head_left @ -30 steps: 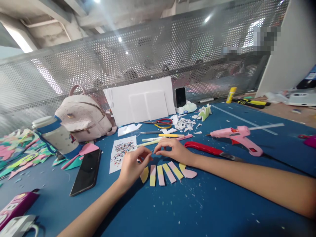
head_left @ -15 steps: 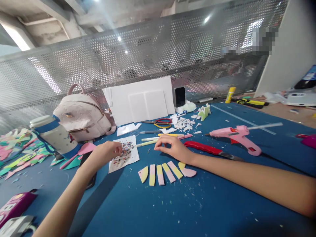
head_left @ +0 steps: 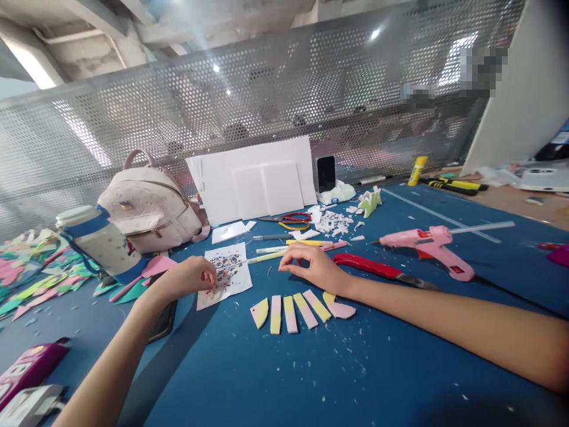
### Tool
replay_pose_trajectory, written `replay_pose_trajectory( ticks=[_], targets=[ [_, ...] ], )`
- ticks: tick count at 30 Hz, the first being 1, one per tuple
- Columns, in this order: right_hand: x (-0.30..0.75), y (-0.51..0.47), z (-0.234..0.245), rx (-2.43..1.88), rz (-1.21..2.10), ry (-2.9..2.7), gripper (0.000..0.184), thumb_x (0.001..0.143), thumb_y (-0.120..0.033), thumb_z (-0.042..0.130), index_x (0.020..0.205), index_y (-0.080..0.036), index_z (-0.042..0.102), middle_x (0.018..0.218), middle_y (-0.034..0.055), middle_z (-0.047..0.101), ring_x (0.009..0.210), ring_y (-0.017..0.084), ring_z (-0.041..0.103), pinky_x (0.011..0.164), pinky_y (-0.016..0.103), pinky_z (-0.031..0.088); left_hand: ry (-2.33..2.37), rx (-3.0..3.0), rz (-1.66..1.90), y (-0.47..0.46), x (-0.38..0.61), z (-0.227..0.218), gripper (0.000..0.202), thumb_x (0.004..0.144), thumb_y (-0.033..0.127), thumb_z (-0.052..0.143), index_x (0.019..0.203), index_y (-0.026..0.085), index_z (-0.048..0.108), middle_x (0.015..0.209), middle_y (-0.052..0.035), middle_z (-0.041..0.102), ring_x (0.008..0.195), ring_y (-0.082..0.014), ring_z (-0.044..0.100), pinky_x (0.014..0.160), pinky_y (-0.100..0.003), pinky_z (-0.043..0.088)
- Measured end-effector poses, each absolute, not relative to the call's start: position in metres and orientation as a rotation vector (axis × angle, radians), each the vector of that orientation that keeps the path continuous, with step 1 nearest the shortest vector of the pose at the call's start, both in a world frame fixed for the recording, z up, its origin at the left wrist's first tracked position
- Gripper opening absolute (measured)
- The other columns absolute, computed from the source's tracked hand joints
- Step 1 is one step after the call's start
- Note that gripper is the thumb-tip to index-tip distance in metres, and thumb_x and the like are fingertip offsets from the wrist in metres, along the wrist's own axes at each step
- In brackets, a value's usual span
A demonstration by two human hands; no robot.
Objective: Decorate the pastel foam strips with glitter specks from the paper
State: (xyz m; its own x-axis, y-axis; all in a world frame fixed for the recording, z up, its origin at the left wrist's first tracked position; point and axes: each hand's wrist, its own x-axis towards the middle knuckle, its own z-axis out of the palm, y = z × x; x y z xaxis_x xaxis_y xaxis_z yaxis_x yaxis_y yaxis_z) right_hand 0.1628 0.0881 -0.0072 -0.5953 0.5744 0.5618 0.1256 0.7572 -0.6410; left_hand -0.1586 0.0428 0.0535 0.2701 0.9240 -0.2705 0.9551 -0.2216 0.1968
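Note:
My left hand (head_left: 191,277) rests with fingers curled on the left edge of a white paper sheet (head_left: 233,283) strewn with tiny coloured specks; its fingertips pinch at the specks. My right hand (head_left: 311,265) lies on the blue table (head_left: 311,367) with thumb and forefinger pinched together, what they hold too small to make out. Just in front of it lies a fanned row of several pink-and-yellow foam pieces (head_left: 302,308). A pale green pen (head_left: 264,258) lies between my hands.
A pink glue gun (head_left: 427,243) and a red-handled knife (head_left: 377,270) lie to the right. A black phone (head_left: 162,317) sits under my left wrist. A water bottle (head_left: 100,243), pink backpack (head_left: 151,207), white boards (head_left: 253,181), scissors (head_left: 291,220) and foam scraps (head_left: 31,273) stand behind and left.
My left hand left the right hand, swung left to the speckled paper, and now rests on its edge. The right hand has stayed in place.

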Motion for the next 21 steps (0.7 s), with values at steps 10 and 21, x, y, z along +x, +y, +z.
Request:
replay_pose_trajectory(
  ticks=[10,21],
  targets=[
    [0.1619,0.0881,-0.0078,-0.520,0.699,-2.150,0.012,0.092,-0.029,0.065,0.085,-0.020,0.069,0.085,0.0022,0.065,0.082,0.016,0.057,0.074,0.030,0.046,1.713,2.226,-0.142,0.0441,-0.1586,0.0484,0.015,0.073,0.027,0.062,0.074,0.021,0.076,0.076,-0.0025,0.076,0.074,-0.0209,0.069,0.062,-0.024,0.043],
    [0.1622,0.0868,-0.0067,-0.531,0.696,-2.156,0.015,0.093,-0.032,0.064,0.085,-0.021,0.069,0.084,0.0026,0.065,0.082,0.017,0.057,0.073,0.030,0.046,1.689,2.320,-0.020,0.0384,-0.1524,0.0533,0.015,0.070,0.017,0.055,0.074,0.019,0.069,0.073,-0.0021,0.071,0.070,-0.0190,0.066,0.060,-0.023,0.042]
  ],
)
